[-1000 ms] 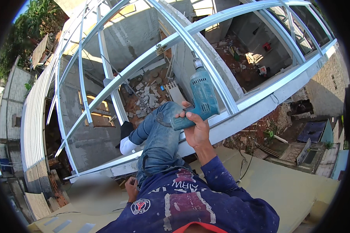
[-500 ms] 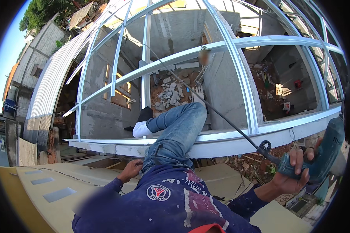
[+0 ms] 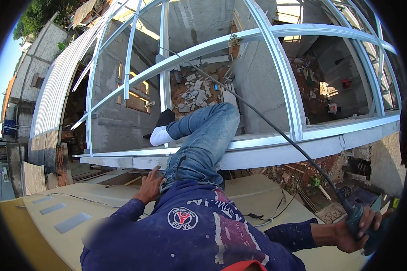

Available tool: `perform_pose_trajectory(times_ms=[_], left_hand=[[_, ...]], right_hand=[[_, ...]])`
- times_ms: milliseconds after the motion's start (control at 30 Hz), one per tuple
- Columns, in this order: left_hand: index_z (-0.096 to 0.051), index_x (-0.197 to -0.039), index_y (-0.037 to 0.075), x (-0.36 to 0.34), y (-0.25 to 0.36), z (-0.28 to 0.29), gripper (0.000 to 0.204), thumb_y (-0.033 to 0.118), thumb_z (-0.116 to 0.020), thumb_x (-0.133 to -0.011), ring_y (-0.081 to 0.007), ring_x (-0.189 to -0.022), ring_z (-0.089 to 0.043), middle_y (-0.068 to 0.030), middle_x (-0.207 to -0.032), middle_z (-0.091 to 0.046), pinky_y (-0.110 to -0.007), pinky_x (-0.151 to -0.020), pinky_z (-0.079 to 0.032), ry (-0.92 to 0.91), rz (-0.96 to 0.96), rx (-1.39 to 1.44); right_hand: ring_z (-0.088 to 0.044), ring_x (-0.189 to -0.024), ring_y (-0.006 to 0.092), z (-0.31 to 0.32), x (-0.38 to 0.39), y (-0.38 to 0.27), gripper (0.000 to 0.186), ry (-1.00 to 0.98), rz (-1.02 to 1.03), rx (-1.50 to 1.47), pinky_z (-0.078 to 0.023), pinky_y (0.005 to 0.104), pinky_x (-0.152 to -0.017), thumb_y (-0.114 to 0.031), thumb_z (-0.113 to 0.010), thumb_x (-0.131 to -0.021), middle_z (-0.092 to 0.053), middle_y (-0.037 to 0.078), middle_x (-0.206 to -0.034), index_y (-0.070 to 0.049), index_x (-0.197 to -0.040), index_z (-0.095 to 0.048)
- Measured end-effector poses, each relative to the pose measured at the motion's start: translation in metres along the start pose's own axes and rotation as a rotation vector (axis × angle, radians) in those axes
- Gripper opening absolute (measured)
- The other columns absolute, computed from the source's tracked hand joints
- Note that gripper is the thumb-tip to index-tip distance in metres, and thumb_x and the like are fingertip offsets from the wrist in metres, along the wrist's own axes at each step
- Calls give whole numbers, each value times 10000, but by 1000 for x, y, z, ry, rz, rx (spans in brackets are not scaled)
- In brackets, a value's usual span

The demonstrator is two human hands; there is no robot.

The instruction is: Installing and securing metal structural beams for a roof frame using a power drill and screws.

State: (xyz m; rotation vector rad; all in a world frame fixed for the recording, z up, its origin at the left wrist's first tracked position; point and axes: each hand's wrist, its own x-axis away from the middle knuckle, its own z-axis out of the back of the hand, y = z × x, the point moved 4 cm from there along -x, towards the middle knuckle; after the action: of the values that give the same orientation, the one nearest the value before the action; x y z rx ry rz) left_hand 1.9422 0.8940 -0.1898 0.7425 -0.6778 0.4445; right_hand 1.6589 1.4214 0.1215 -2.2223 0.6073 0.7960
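My right hand [image 3: 356, 231], low at the right, is wrapped round the handle of a teal corded power tool [image 3: 375, 241]. Much of the tool lies behind my fingers and in the dark rim, so its working end is hidden. From the handle, a dark power cord [image 3: 294, 142] runs up and left, passing over the steel frame. My left hand [image 3: 151, 185] rests beside my hip with its fingers loosely spread and holding nothing. Its fingertips are at the edge of the pale wall top [image 3: 267, 158], where I sit with one bent leg [image 3: 208, 128] over it.
Shiny galvanized steel beams [image 3: 282, 83] span open rooms ahead. Broken rubble [image 3: 196, 92] covers the floor far below. A corrugated metal roof [image 3: 65, 74] stands at the left. A cream surface [image 3: 108, 198] lies behind me, with a thin cable [image 3: 257, 218] on it.
My right hand has moved down and right with the power tool, drawing the cord along. My left hand has shifted slightly upward towards the wall top, its fingers more extended. The view has shifted a little.
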Motion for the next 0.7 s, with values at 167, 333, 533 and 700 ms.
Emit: perform_pose_trajectory(times_ms=[167,333,533,700], left_hand=[[-652,-1093,48,-12,-10,-7,250,221,-515,-975,-321,-1153,-560,-166,-1320,-571,-517,-1031,-380,336,-258,-554],[-660,-1014,31,-17,-12,-25,200,127,-542,-885,-324,-1143,-561,-175,-1381,-542,-469,-1044,-384,338,-262,-532],[-673,-1002,-13,-34,-35,-33,242,95,-500,-872,-412,-816,-652,-204,-1053,-679,-496,-788,-511,601,-59,-183],[-690,-1037,41,-54,-56,-50,237,68,-543,-855,-412,-799,-645,-149,-1043,-682,-494,-753,-521,723,119,-77]], right_hand=[[-470,-682,112,-10,7,31,987,45,-173,119,-405,291,-726,37,-676,-764,-470,75,-1061,89,-1547,-76],[-472,-681,104,-21,16,55,998,39,-288,122,-409,295,-706,28,-670,-782,-476,75,-1054,75,-1560,-47],[-479,-675,103,-29,33,82,934,34,-384,149,-426,303,-695,8,-640,-836,-522,94,-1069,62,-1567,-61],[-473,-714,106,-29,47,97,908,43,-480,111,-416,299,-724,9,-636,-839,-510,82,-1107,69,-1562,-90]])
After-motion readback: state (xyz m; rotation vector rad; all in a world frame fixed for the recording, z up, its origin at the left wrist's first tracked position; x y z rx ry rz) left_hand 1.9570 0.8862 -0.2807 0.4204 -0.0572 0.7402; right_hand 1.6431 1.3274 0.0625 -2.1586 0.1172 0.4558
